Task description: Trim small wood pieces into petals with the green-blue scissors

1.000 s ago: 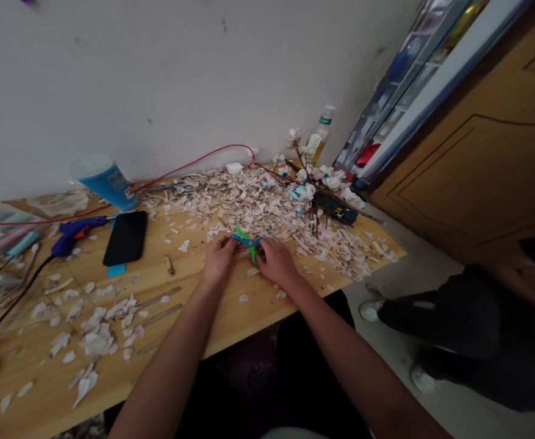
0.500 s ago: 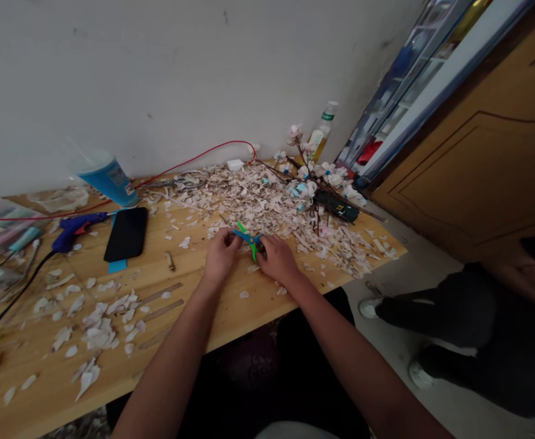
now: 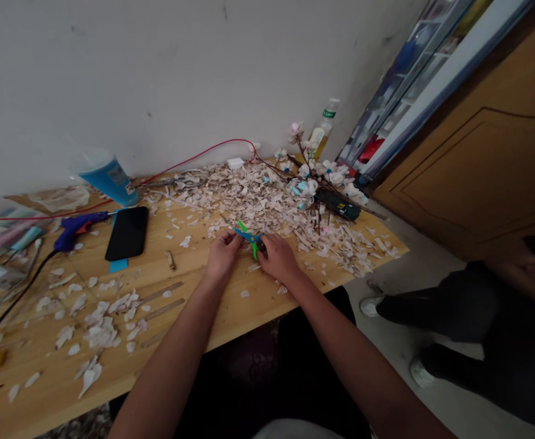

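Note:
Blue and green scissors [image 3: 251, 237] are in my right hand [image 3: 277, 256], its fingers wrapped around the handles. The blades are spread and point left. My left hand [image 3: 222, 250] is closed in a pinch beside the blade tips; whatever it holds is too small or hidden to make out. Just beyond both hands lies a wide heap of pale, petal-like scraps [image 3: 253, 198]. A branch with white and light blue flowers [image 3: 304, 188] rests on the right of the heap.
On the left are a black phone [image 3: 127, 233], a purple glue gun [image 3: 77, 228] and a cup of blue drink [image 3: 111, 181]. A bottle [image 3: 323, 131] stands at the back right. Another person's legs [image 3: 441, 305] are to the right of the table's edge.
My hands and the scissors stay almost in the same place. The whole view has shifted very slightly.

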{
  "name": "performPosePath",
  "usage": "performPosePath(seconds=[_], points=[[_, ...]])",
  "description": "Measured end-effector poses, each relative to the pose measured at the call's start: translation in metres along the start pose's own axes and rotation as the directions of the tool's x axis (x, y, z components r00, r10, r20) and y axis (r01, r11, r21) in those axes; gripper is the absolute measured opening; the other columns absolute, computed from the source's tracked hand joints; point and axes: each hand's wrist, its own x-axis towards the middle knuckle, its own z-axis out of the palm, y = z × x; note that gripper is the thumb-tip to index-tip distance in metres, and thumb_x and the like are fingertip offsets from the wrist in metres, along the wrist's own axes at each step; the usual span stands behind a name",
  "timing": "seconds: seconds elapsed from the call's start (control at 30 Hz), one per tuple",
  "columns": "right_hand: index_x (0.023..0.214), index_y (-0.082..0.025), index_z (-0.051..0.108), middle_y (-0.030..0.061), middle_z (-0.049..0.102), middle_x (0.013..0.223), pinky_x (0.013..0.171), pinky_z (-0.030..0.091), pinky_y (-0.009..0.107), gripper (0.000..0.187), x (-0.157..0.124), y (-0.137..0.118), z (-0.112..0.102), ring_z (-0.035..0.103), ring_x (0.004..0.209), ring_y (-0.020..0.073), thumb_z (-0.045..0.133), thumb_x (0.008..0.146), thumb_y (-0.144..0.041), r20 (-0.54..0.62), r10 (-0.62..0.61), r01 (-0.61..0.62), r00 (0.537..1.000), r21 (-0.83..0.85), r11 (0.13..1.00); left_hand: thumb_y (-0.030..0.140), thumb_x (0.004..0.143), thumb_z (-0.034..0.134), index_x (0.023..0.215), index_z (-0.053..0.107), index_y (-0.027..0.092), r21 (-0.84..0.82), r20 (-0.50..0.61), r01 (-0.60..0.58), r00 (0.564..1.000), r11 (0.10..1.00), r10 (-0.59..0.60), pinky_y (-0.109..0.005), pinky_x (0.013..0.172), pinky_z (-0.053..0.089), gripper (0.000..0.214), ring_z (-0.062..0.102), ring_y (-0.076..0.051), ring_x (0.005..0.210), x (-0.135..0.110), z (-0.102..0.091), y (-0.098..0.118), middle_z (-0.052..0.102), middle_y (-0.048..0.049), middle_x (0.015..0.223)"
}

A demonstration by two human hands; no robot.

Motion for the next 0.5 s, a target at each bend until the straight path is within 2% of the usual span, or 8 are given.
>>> performPosePath(seconds=[0.13,0.27,0.37,0.5], points=[[0.091,-0.021,0.053,0.0078,0.062,0.093,0.080,0.038,0.034,0.005,0.0001,0.0000,-0.0003,0.052,0.093,0.0237,0.052,0.086,-0.021,0.007,-0.006,0.006,1.000,-0.001,1.000,0.033,0.070,0.072,0.075,0.067,0.017,0.210,0.007,-0.075,0.997,0.975,0.075,-0.024,0.063,0.041,0.018,0.054,-0.012,0.061,0.0030,-0.0049,0.0067,0.063,0.0003,0.066],[0.090,-0.020,0.053,0.0081,0.062,0.093,0.080,0.038,0.034,0.004,-0.0001,0.0008,0.0003,0.052,0.094,0.0239,0.053,0.086,-0.022,0.002,-0.005,0.005,1.000,0.000,1.000,0.031,0.070,0.071,0.074,0.067,0.017,0.294,0.005,-0.120,0.992,0.948,0.124,-0.024,0.062,0.040,0.016,0.053,-0.012,0.061,0.0031,-0.0071,0.0107,0.063,0.0003,0.066],[0.091,-0.020,0.054,0.0080,0.062,0.093,0.080,0.038,0.034,0.004,-0.0003,0.0018,0.0007,0.052,0.093,0.0236,0.052,0.087,-0.022,0.001,-0.007,0.007,1.000,-0.004,1.000,0.036,0.070,0.073,0.075,0.067,0.017,0.209,0.007,-0.084,0.996,0.974,0.085,-0.025,0.064,0.041,0.020,0.054,-0.012,0.062,0.0010,-0.0048,0.0091,0.063,0.0005,0.067],[0.089,-0.021,0.053,0.0078,0.063,0.092,0.079,0.038,0.034,0.003,-0.0002,0.0025,0.0008,0.052,0.092,0.0235,0.052,0.087,-0.022,-0.002,-0.017,0.017,1.000,-0.024,1.000,0.039,0.067,0.077,0.071,0.064,0.018,-0.077,-0.004,0.007,1.000,0.997,-0.008,-0.025,0.067,0.045,0.025,0.054,-0.011,0.062,-0.0008,-0.0002,0.0032,0.060,0.0014,0.065]])
